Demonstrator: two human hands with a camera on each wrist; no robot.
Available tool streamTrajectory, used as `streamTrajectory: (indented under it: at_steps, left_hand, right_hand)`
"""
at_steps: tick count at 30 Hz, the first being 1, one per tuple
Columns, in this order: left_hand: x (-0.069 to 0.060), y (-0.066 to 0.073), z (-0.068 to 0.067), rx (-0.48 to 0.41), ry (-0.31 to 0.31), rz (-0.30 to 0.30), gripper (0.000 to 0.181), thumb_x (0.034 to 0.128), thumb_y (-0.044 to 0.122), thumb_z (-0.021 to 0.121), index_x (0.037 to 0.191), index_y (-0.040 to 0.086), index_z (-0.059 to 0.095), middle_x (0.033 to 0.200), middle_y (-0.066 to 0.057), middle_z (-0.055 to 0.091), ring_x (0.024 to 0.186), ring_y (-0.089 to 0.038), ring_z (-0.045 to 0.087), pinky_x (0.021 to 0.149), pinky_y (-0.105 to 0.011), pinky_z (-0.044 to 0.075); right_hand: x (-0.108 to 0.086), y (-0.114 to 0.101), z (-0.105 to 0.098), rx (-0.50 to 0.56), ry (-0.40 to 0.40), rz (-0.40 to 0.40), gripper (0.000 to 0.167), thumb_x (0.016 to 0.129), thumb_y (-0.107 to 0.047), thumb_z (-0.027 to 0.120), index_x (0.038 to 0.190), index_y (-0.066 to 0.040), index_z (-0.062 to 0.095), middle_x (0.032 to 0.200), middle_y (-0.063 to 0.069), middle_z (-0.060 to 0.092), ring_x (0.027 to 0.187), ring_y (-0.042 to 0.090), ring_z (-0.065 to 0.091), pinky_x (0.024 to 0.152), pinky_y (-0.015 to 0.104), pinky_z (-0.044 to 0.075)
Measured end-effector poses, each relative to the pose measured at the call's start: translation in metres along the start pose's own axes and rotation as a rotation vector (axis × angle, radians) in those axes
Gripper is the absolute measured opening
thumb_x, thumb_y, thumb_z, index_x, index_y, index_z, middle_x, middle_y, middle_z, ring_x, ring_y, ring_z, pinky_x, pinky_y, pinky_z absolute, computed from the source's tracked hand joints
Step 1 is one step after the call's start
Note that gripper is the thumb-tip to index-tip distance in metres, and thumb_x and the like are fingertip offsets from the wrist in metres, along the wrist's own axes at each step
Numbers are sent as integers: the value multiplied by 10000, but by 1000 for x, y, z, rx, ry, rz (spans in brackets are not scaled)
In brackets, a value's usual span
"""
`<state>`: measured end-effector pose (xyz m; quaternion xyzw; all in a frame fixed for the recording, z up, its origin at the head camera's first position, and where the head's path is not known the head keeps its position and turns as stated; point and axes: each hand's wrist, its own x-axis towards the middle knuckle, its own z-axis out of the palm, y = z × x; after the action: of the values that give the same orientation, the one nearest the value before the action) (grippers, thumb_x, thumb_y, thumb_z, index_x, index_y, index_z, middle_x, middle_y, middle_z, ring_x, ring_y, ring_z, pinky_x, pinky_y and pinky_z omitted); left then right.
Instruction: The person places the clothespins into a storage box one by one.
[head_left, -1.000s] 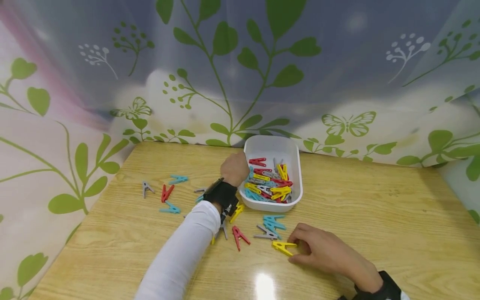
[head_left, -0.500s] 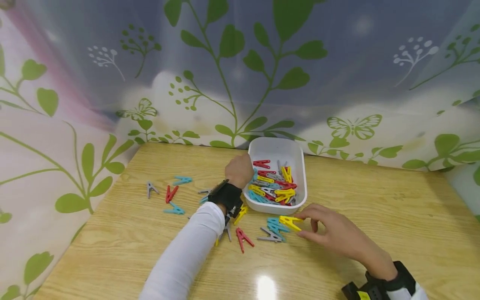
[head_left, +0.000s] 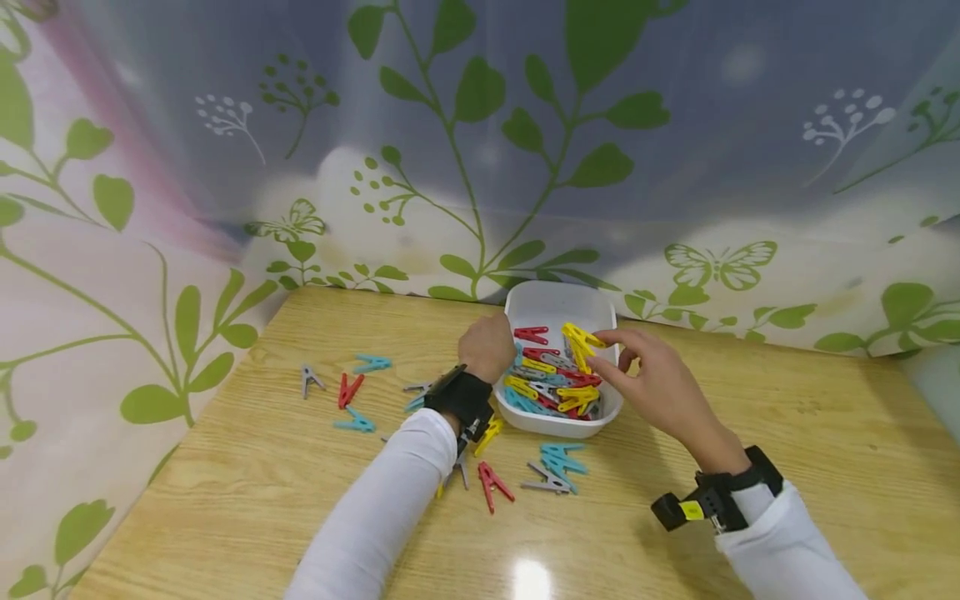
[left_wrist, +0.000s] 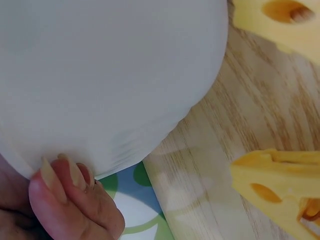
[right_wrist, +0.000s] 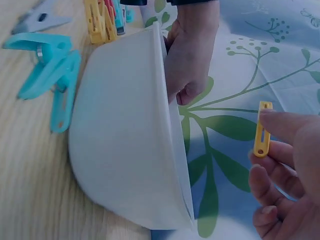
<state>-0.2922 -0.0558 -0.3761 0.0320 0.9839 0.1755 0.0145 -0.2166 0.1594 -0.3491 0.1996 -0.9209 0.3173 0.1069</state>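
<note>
My left hand (head_left: 487,346) grips the left rim of a white plastic basin (head_left: 558,428). In the left wrist view, its bent fingers (left_wrist: 75,210) press against the edge of the basin. Over the basin's right side, my right hand (head_left: 656,383) pinches a yellow clothes peg (head_left: 577,339) between thumb and fingers. The right wrist view shows that peg upright at the fingertips, apart from the basin wall (right_wrist: 125,120). Inside the basin lie several red, yellow, blue and grey pegs (head_left: 576,394), heaped toward the near end.
On the wooden table (head_left: 240,467), two overlapping blue pegs (head_left: 562,458) and a grey peg (head_left: 546,479) lie before the basin. A red peg (head_left: 493,486) and a yellow peg (head_left: 488,436) lie left of them. Several more are scattered leftward. A patterned curtain (head_left: 420,208) borders the back.
My right hand has lifted the yellow clothes peg from the table and carried it forward over the basin. My left hand keeps its hold on the rim; the view has shifted slightly.
</note>
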Motion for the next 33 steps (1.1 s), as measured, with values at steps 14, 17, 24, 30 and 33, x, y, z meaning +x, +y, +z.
streamTrajectory:
  at_steps: [14,17,24,30,33]
  left_hand:
    - [-1,1,3,17,10,13,173,917,150,615,1025,18,645,928,-137,666,816,-281,658,645,-397,542]
    - [-1,0,2,11,9,10,178,917,149,613,1031,16,642,933,-138,665,818,-281,658,645,-398,541]
    - [0,-2,2,7,-2,-1,178,917,142,605,1035,13,637,942,-136,663,827,-277,654,654,-399,539]
    - [2,-1,2,-3,-7,-12,174,916,137,606,1027,9,640,928,-142,663,812,-283,654,639,-402,538]
    - [1,0,3,-4,-16,-15,179,915,143,611,1030,9,641,924,-144,662,810,-285,654,636,-402,536]
  right_hand:
    - [-12,6,10,94,-55,-17,308,953,-309,604,1180,-105,646,1117,12,595,758,139,508,609,315,422]
    - [-29,4,12,97,-50,-107,165,916,-230,666,1059,-152,693,989,-83,615,683,81,502,578,259,417]
    - [-71,-1,25,-71,-148,-79,205,824,-376,748,958,-225,709,823,-153,587,567,-26,425,475,204,355]
    - [-85,-4,36,-200,-292,22,365,793,-547,706,1005,-249,697,901,-150,570,612,-20,439,507,216,371]
    - [-88,-4,40,-224,-315,8,371,789,-550,708,1006,-249,692,924,-146,563,652,-4,447,533,218,375]
